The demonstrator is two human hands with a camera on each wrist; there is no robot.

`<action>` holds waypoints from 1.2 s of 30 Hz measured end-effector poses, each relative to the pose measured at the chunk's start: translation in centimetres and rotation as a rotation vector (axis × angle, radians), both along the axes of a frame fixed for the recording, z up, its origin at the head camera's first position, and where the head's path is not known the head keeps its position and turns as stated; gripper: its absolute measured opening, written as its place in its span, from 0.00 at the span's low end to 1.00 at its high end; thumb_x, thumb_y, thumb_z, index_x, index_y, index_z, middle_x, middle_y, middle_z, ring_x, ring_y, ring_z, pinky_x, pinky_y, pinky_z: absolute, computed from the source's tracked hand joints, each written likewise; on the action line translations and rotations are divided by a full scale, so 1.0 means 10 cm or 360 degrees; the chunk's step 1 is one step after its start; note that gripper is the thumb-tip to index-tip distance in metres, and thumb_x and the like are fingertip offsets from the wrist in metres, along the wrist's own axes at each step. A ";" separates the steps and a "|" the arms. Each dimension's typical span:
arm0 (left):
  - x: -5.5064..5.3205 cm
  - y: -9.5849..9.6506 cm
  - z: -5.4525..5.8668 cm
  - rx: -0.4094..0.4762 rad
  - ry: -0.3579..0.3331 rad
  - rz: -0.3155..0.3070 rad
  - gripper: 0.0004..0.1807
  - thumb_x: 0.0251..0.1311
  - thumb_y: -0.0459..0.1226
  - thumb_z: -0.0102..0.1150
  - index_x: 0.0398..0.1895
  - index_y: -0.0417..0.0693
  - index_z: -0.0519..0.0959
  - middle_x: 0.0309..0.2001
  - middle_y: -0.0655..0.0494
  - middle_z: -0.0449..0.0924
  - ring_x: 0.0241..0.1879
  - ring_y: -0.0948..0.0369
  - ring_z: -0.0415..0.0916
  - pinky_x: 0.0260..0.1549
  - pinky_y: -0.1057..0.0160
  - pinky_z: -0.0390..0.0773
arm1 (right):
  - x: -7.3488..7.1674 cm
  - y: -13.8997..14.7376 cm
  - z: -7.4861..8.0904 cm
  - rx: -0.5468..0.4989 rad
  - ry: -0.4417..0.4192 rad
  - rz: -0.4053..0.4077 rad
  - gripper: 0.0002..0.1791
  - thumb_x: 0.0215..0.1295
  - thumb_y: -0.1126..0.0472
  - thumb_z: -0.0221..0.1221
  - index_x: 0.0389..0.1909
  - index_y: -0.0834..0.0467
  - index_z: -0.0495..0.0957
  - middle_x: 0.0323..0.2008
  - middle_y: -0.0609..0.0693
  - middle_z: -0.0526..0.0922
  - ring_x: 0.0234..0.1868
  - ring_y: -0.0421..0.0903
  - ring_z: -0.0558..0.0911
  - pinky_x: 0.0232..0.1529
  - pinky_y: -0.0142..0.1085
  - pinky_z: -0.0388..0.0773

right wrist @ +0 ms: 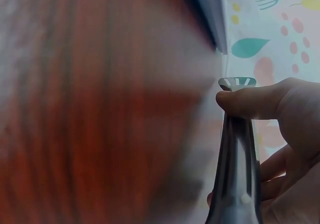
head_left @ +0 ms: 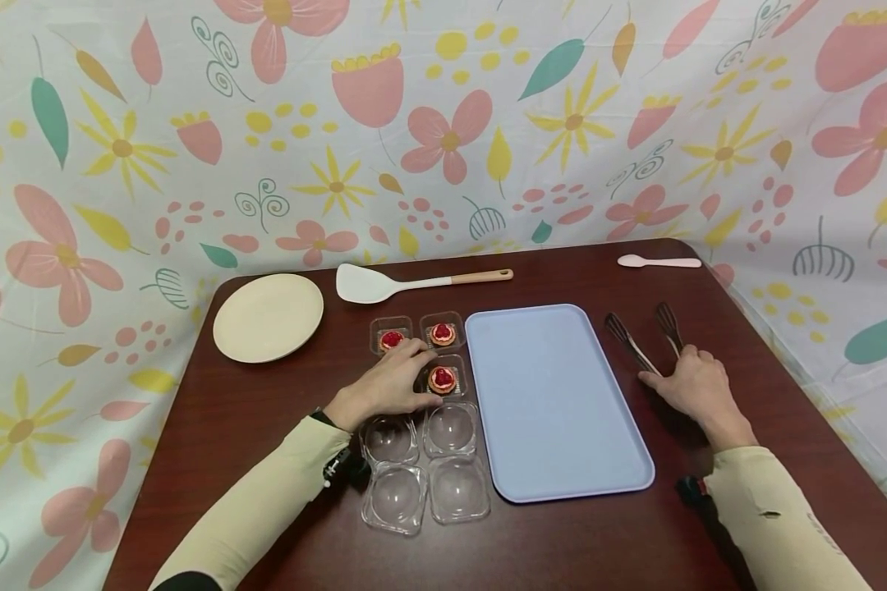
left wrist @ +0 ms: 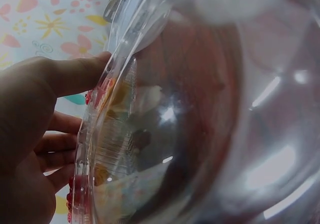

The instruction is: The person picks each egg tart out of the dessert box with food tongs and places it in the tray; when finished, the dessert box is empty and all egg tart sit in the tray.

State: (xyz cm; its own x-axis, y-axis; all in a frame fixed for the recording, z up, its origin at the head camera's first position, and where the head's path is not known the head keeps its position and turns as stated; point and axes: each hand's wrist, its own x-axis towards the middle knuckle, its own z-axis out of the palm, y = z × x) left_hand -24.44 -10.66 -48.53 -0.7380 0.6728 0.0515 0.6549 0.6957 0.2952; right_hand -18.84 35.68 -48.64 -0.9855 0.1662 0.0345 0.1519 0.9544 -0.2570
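My left hand [head_left: 384, 386] lies over a clear plastic container [head_left: 454, 423], its thumb and fingers holding the rim. In the left wrist view the thumb [left wrist: 82, 73] presses that rim, and clear plastic fills most of the picture. Small red-topped tarts [head_left: 442, 380] sit in the container's back compartments; the hand covers one compartment. The domed lids [head_left: 397, 497] lie folded back towards the near side. My right hand [head_left: 695, 390] grips metal tongs [head_left: 631, 345] with slotted heads, spread apart above the table and holding nothing. Their metal arm [right wrist: 237, 169] shows beneath the right thumb.
A light blue tray [head_left: 558, 402] lies between the container and the right hand. Behind are a cream plate [head_left: 268, 318], a white spatula [head_left: 373, 284] with a wooden handle, and a pink spoon [head_left: 658, 262]. Floral cloth [head_left: 443, 123] hangs behind the brown table [head_left: 562, 546].
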 end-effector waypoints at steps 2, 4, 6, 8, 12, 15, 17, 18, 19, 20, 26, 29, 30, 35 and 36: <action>0.00 0.00 0.00 -0.0005 0.0007 -0.0002 0.41 0.50 0.58 0.69 0.61 0.40 0.74 0.58 0.47 0.71 0.62 0.51 0.67 0.71 0.48 0.56 | -0.01 -0.01 0.01 -0.0004 0.0051 0.0022 0.43 0.54 0.47 0.67 0.43 0.86 0.63 0.37 0.83 0.68 0.42 0.80 0.69 0.45 0.65 0.66; -0.01 0.00 0.00 -0.0016 0.0018 -0.0004 0.41 0.50 0.58 0.69 0.61 0.41 0.74 0.58 0.48 0.71 0.62 0.51 0.68 0.71 0.48 0.56 | -0.02 -0.03 0.03 -0.0016 0.0093 0.0043 0.43 0.53 0.48 0.67 0.44 0.86 0.64 0.37 0.82 0.68 0.42 0.80 0.68 0.45 0.65 0.66; -0.01 0.00 -0.01 -0.0025 0.0028 -0.0006 0.41 0.50 0.58 0.69 0.61 0.41 0.74 0.58 0.48 0.71 0.62 0.51 0.68 0.70 0.48 0.58 | -0.03 -0.06 0.05 -0.0025 0.0131 0.0063 0.43 0.53 0.48 0.68 0.45 0.86 0.64 0.37 0.82 0.69 0.43 0.79 0.69 0.46 0.65 0.65; -0.01 0.00 -0.01 -0.0024 0.0037 -0.0010 0.41 0.50 0.58 0.69 0.61 0.41 0.74 0.58 0.48 0.71 0.62 0.51 0.68 0.68 0.49 0.60 | -0.04 -0.09 0.08 -0.0052 0.0140 0.0075 0.45 0.54 0.48 0.68 0.49 0.86 0.63 0.40 0.83 0.68 0.45 0.79 0.68 0.48 0.66 0.64; -0.01 0.00 0.00 -0.0005 0.0040 -0.0025 0.40 0.50 0.58 0.69 0.60 0.41 0.74 0.58 0.48 0.71 0.61 0.50 0.68 0.68 0.48 0.61 | -0.04 -0.18 0.15 -0.0099 0.0130 0.0079 0.47 0.55 0.48 0.67 0.56 0.84 0.60 0.46 0.83 0.66 0.50 0.80 0.65 0.49 0.69 0.63; -0.01 -0.01 0.00 0.0006 0.0036 -0.0033 0.40 0.50 0.57 0.69 0.60 0.40 0.74 0.57 0.47 0.71 0.61 0.50 0.68 0.70 0.48 0.58 | -0.05 -0.26 0.21 -0.0120 0.0119 0.0088 0.47 0.55 0.48 0.67 0.60 0.81 0.59 0.50 0.80 0.66 0.53 0.78 0.64 0.49 0.69 0.64; -0.01 -0.01 0.00 0.0006 0.0037 -0.0034 0.40 0.50 0.58 0.69 0.60 0.40 0.74 0.57 0.47 0.71 0.61 0.50 0.68 0.70 0.48 0.57 | -0.04 -0.32 0.25 -0.0129 0.0119 0.0100 0.46 0.56 0.49 0.66 0.61 0.78 0.60 0.51 0.78 0.67 0.53 0.75 0.64 0.47 0.69 0.65; -0.01 0.00 0.00 0.0004 0.0034 -0.0033 0.41 0.50 0.58 0.69 0.60 0.40 0.74 0.58 0.47 0.71 0.62 0.50 0.68 0.71 0.48 0.56 | -0.04 -0.35 0.27 -0.0133 0.0123 0.0109 0.45 0.56 0.49 0.66 0.62 0.77 0.60 0.51 0.77 0.67 0.54 0.75 0.65 0.47 0.69 0.65; -0.01 0.00 0.00 0.0003 0.0031 -0.0031 0.41 0.50 0.58 0.69 0.60 0.40 0.74 0.58 0.47 0.71 0.62 0.50 0.68 0.71 0.48 0.56 | -0.04 -0.39 0.28 -0.0137 0.0128 0.0119 0.44 0.56 0.50 0.66 0.62 0.76 0.60 0.52 0.76 0.67 0.54 0.74 0.65 0.47 0.69 0.66; -0.01 0.00 0.00 0.0002 0.0028 -0.0028 0.41 0.50 0.58 0.69 0.60 0.40 0.74 0.58 0.47 0.71 0.62 0.50 0.68 0.71 0.48 0.56 | -0.04 -0.42 0.30 -0.0141 0.0136 0.0127 0.44 0.56 0.50 0.66 0.63 0.75 0.61 0.52 0.76 0.67 0.55 0.73 0.65 0.47 0.69 0.66; 0.00 0.00 0.00 0.0004 0.0020 -0.0020 0.41 0.49 0.58 0.70 0.60 0.41 0.74 0.58 0.48 0.71 0.62 0.49 0.68 0.68 0.49 0.62 | -0.06 -0.55 0.35 -0.0134 0.0229 0.0220 0.43 0.55 0.53 0.68 0.63 0.74 0.63 0.54 0.75 0.69 0.54 0.73 0.68 0.48 0.69 0.66; 0.00 0.00 0.01 0.0010 0.0015 -0.0018 0.41 0.49 0.58 0.70 0.60 0.41 0.74 0.58 0.48 0.71 0.61 0.50 0.68 0.66 0.50 0.64 | -0.07 -0.61 0.38 -0.0126 0.0254 0.0272 0.41 0.55 0.53 0.68 0.63 0.73 0.64 0.53 0.74 0.70 0.48 0.71 0.73 0.44 0.67 0.70; 0.00 0.01 0.01 0.0007 0.0011 -0.0018 0.41 0.49 0.58 0.70 0.61 0.41 0.74 0.58 0.48 0.71 0.61 0.50 0.68 0.65 0.50 0.65 | -0.07 -0.63 0.39 -0.0126 0.0251 0.0288 0.41 0.55 0.52 0.68 0.63 0.72 0.65 0.52 0.73 0.71 0.46 0.70 0.75 0.42 0.66 0.71; 0.00 0.01 0.01 0.0006 0.0008 -0.0013 0.41 0.49 0.58 0.70 0.61 0.41 0.74 0.58 0.47 0.71 0.62 0.50 0.68 0.69 0.50 0.60 | -0.11 -0.73 0.45 -0.0130 0.0216 0.0383 0.41 0.56 0.50 0.68 0.65 0.68 0.65 0.55 0.70 0.72 0.42 0.65 0.78 0.36 0.62 0.73; 0.00 0.01 0.01 0.0008 0.0010 -0.0012 0.41 0.49 0.58 0.70 0.60 0.40 0.74 0.58 0.47 0.71 0.62 0.49 0.68 0.69 0.49 0.59 | -0.12 -0.75 0.46 -0.0133 0.0212 0.0407 0.41 0.56 0.50 0.68 0.65 0.67 0.65 0.56 0.70 0.72 0.43 0.64 0.78 0.37 0.62 0.73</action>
State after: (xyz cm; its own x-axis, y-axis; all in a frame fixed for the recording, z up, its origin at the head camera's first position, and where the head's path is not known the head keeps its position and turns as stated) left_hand -24.48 -10.58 -48.47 -0.7325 0.6781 0.0598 0.6620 0.6892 0.2944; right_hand -20.01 28.17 -44.04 -0.9835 -0.0791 0.1628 -0.1309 0.9321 -0.3378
